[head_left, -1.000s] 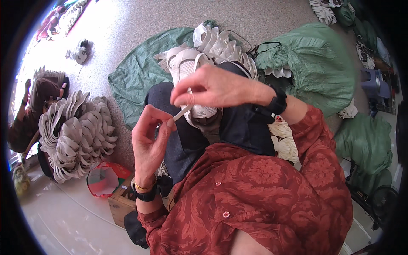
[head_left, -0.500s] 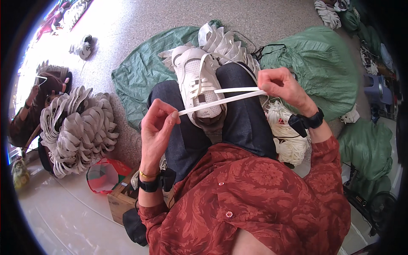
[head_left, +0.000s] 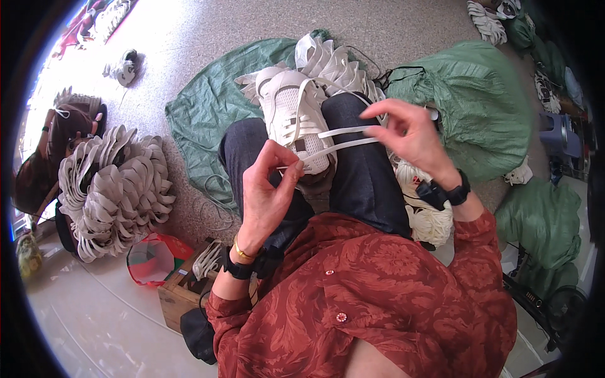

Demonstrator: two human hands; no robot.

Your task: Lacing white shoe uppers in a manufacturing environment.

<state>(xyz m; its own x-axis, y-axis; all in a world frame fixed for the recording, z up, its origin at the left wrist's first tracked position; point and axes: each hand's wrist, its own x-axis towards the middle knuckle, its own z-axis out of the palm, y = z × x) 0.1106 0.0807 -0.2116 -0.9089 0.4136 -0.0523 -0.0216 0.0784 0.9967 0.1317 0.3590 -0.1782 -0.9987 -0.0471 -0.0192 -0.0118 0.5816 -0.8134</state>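
A white sneaker (head_left: pixel 291 104) rests on my knees, its toe pointing away from me. White shoelace (head_left: pixel 343 131) is threaded through its upper eyelets, and two flat strands run from the heel-side opening toward my right hand (head_left: pixel 409 135). There the strands meet at the thumb, while the index finger is lifted apart from it. My left hand (head_left: pixel 268 189) pinches the end of the lower strand between thumb and forefinger, close to the sneaker's tongue. The strands sag slightly between the hands.
Green woven sacks (head_left: pixel 463 104) lie around my legs. Several white shoe uppers (head_left: pixel 116 195) are stacked at left, beside a red bag (head_left: pixel 157 259) and a wooden box (head_left: pixel 179 302). Bundled white laces (head_left: pixel 430 220) sit by my right knee. Another person (head_left: pixel 47 164) works at far left.
My left hand has moved right and closer to the sneaker, drawing nearer my right hand. The right forefinger has lifted off the thumb, and the lace strands have slackened.
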